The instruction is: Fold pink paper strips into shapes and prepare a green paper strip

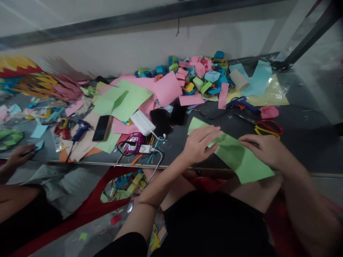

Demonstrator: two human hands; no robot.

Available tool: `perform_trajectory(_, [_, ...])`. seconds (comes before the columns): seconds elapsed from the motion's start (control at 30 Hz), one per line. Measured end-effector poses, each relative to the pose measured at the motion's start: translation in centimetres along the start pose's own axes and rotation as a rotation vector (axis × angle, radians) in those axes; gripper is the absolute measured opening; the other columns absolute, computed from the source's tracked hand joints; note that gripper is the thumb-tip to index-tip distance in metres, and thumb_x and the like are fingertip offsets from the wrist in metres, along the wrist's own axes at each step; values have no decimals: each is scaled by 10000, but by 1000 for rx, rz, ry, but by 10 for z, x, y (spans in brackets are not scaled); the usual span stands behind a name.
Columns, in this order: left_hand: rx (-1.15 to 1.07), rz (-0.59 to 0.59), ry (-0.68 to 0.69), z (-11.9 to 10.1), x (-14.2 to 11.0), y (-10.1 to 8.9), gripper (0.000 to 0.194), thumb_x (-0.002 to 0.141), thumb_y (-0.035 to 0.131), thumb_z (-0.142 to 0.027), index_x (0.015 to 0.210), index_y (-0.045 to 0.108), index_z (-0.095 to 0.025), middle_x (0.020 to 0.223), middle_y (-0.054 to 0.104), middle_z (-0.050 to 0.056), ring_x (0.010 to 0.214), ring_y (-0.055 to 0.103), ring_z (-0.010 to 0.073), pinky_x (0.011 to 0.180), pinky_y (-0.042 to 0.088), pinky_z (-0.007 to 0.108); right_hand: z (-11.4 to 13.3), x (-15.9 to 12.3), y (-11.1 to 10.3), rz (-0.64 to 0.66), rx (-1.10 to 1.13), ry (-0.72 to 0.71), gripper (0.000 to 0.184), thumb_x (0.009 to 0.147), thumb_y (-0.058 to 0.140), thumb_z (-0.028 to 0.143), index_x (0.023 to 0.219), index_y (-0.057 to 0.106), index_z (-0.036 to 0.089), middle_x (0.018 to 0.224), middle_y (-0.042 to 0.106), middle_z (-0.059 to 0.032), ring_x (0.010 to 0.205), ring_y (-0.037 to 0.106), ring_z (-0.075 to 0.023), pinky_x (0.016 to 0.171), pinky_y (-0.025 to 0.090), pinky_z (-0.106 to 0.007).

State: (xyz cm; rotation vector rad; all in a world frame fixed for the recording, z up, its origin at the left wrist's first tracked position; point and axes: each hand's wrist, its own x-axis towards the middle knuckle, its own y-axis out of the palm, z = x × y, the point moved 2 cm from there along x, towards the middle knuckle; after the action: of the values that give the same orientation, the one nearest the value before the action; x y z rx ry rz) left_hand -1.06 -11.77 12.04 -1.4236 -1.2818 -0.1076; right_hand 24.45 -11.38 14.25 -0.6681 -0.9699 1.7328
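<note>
Our green paper sheet point(242, 159) lies at four o'clock from the view's middle, lapping over the near edge of the desk point(308, 142). Our right hand point(268, 150) pinches its upper edge, presumably to steady it. Our left hand point(198, 144) spreads across its far end, perhaps flattening it; whether that grip closes, we cannot tell. Scissors point(257, 124) lie at twelve o'clock from our right hand, likely for easy reach.

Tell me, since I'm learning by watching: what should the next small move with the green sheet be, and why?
Probably slide the green sheet farther onto the table: its near end reaches past the edge, so it lacks support there. The right hand pinches it and the left hand lies over it, so both could guide it.
</note>
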Motion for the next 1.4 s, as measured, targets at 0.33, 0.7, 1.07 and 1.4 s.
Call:
perform_trajectory(0.33, [183,579,-134,81,47,50,214,975,667,-388,937,830,-255,800,795,49,737,712,215,666,477,321,-30,93,43,20,-38,-115,186,876,627,274,883,812,297,928,822,-10,880,747,-266,806,534,-379])
perform_trajectory(0.7, [341,330,-112,110,19,89,231,1032,520,-181,1005,749,-159,912,762,102,935,703,222,913,471,380,-12,136,86,-269,-30,-266,324,793,580,156,1103,650,218,920,742,-74,1014,675,-295,972,450,-461])
perform_trajectory(1.07, [306,266,97,110,14,85,248,1060,479,-141,1069,726,-162,962,767,84,1067,688,202,969,480,367,-15,137,81,-303,-166,-317,158,756,558,140,860,533,256,868,691,-52,927,647,-286,945,427,-457])
perform_trajectory(1.4, [248,272,92,114,11,79,233,1067,478,-180,1122,705,-183,985,765,76,1086,687,210,944,514,385,-26,131,60,-247,-220,-365,150,753,566,142,807,493,261,883,683,-62,925,623,-276,910,427,-431])
